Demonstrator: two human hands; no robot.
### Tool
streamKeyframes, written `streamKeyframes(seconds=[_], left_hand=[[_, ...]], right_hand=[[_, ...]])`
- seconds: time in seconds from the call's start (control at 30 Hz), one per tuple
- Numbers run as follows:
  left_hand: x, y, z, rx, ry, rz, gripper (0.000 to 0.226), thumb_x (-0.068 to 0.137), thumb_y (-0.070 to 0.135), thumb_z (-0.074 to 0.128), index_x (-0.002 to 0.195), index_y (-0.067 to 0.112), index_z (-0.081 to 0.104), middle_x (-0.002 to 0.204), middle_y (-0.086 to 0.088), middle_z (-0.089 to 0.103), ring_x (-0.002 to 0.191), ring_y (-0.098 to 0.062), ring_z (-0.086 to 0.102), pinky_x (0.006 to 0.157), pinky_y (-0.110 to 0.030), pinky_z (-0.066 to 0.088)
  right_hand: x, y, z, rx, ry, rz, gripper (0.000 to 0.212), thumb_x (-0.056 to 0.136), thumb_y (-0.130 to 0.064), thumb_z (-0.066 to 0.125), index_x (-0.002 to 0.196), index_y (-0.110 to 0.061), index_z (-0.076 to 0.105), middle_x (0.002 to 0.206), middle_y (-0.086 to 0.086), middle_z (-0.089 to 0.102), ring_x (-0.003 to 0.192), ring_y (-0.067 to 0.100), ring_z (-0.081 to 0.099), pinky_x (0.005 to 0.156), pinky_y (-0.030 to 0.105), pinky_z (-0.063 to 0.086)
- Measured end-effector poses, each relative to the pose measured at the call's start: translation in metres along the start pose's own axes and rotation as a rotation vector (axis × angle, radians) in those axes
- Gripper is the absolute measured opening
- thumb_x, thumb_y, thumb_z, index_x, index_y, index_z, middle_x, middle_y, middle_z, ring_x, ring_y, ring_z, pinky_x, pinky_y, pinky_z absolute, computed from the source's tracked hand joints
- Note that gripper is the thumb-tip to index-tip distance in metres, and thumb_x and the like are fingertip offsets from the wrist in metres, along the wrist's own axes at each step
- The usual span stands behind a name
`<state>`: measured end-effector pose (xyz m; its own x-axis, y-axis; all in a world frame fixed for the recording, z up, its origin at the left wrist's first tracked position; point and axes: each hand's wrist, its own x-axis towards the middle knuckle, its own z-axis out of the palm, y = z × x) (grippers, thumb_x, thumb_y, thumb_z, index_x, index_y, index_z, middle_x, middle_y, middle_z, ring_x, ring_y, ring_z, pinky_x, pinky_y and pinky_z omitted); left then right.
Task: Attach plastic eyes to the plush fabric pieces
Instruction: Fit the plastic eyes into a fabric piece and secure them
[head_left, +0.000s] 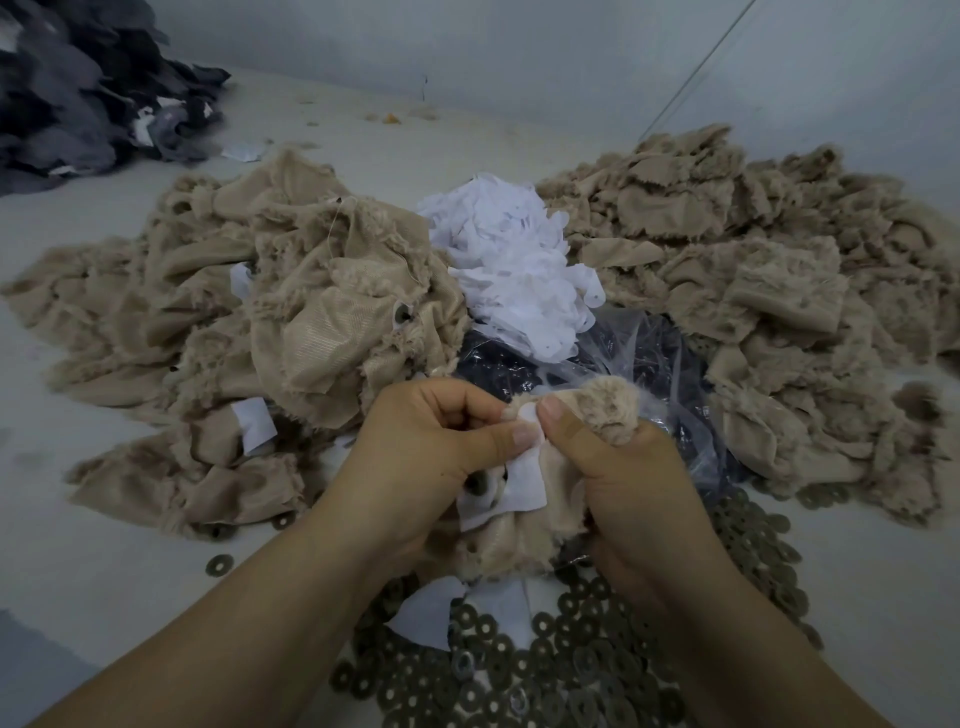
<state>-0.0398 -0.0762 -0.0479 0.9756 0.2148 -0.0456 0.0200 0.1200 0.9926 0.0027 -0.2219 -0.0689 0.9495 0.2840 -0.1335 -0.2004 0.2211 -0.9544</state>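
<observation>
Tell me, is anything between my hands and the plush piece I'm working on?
No. Both the left hand and right hand already grip the plush piece, pinching a white patch against it. Whether an eye sits under the fingers cannot be seen.

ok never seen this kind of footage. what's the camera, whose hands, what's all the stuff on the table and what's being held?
There is no machine here. It is a single picture from a wide-angle camera worn on a person's head, looking down at their two bare hands. The left hand and the right hand together pinch a small tan plush piece with a white backing patch on it. On the pale table lie tan plush heaps to the left and right, a pile of white patches, a clear bag of dark small parts, and many flat ring washers near the wrists. Dark grey fabric sits at far left.
</observation>
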Motion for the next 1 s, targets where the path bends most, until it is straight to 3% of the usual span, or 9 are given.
streamKeyframes(seconds=[0.07,0.3,0.4,0.5,0.6,0.67,0.8,0.87,1.0], left_hand=[[0.001,0.000,0.000,-0.037,0.002,-0.029,0.011,0.057,0.019,0.080,0.066,0.014,0.076,0.073,-0.015,0.073,0.067,-0.023,0.068,0.067,-0.032,0.058],[-0.001,0.001,0.002,-0.071,0.026,-0.045,0.003,0.059,0.014,0.077,0.062,0.015,0.074,0.066,-0.010,0.070,0.061,-0.019,0.066,0.061,-0.028,0.057],[-0.001,0.001,0.001,-0.007,0.055,-0.016,0.015,0.070,0.004,0.078,0.061,0.015,0.074,0.065,-0.014,0.069,0.065,-0.027,0.063,0.069,-0.038,0.054],[-0.001,0.000,0.002,0.098,0.097,0.053,0.021,0.076,-0.003,0.077,0.062,0.012,0.072,0.066,-0.020,0.067,0.060,-0.027,0.059,0.063,-0.038,0.053],[-0.006,-0.002,0.005,0.219,0.155,0.204,0.021,0.076,-0.005,0.075,0.067,0.013,0.067,0.064,-0.012,0.064,0.054,-0.017,0.054,0.051,-0.030,0.049],[-0.010,-0.003,0.008,0.278,0.172,0.313,0.018,0.076,0.003,0.074,0.074,0.020,0.069,0.071,-0.006,0.061,0.060,-0.014,0.054,0.054,-0.028,0.048],[-0.011,-0.002,0.011,0.412,0.166,0.391,0.015,0.076,0.020,0.077,0.088,0.028,0.073,0.083,0.005,0.061,0.071,-0.006,0.057,0.062,-0.020,0.050],[-0.010,0.000,0.011,0.451,0.171,0.398,0.017,0.077,0.017,0.082,0.087,0.028,0.074,0.085,0.001,0.063,0.074,-0.008,0.060,0.066,-0.024,0.053],[-0.009,0.002,0.008,0.418,0.158,0.419,0.020,0.076,0.010,0.082,0.079,0.029,0.075,0.082,0.005,0.067,0.079,-0.011,0.063,0.071,-0.027,0.054]], right_hand=[[-0.001,-0.001,0.000,0.037,0.010,-0.005,0.029,0.072,-0.029,0.076,0.084,-0.004,0.078,0.089,0.019,0.077,0.081,0.035,0.075,0.069,0.041,0.063],[0.000,-0.001,-0.001,-0.019,0.056,-0.060,0.038,0.071,-0.031,0.076,0.083,0.005,0.072,0.086,0.024,0.074,0.077,0.037,0.072,0.068,0.045,0.063],[-0.001,0.001,0.000,-0.061,0.023,-0.129,0.019,0.072,-0.031,0.074,0.068,-0.014,0.078,0.069,0.007,0.075,0.064,0.020,0.072,0.057,0.030,0.059],[-0.001,0.004,0.000,-0.101,0.006,-0.164,0.030,0.084,-0.023,0.071,0.054,-0.024,0.073,0.056,-0.004,0.069,0.052,0.009,0.067,0.051,0.022,0.054],[-0.002,0.004,0.001,-0.136,0.049,-0.175,0.024,0.088,-0.020,0.072,0.068,-0.010,0.076,0.068,0.012,0.074,0.065,0.030,0.073,0.058,0.041,0.061],[-0.003,0.003,0.001,-0.167,0.091,-0.183,0.027,0.089,-0.021,0.072,0.074,0.001,0.072,0.074,0.022,0.073,0.071,0.043,0.072,0.063,0.053,0.060],[-0.005,-0.001,0.003,-0.197,0.131,-0.175,0.032,0.088,-0.023,0.074,0.076,0.006,0.069,0.076,0.028,0.071,0.073,0.048,0.069,0.063,0.058,0.058],[-0.006,-0.001,0.004,-0.195,0.136,-0.183,0.027,0.088,-0.025,0.073,0.075,-0.001,0.072,0.075,0.023,0.072,0.072,0.044,0.071,0.064,0.053,0.059],[-0.007,-0.002,0.005,-0.144,0.102,-0.206,0.032,0.091,-0.025,0.069,0.081,0.004,0.072,0.085,0.035,0.068,0.083,0.058,0.063,0.072,0.068,0.054]])
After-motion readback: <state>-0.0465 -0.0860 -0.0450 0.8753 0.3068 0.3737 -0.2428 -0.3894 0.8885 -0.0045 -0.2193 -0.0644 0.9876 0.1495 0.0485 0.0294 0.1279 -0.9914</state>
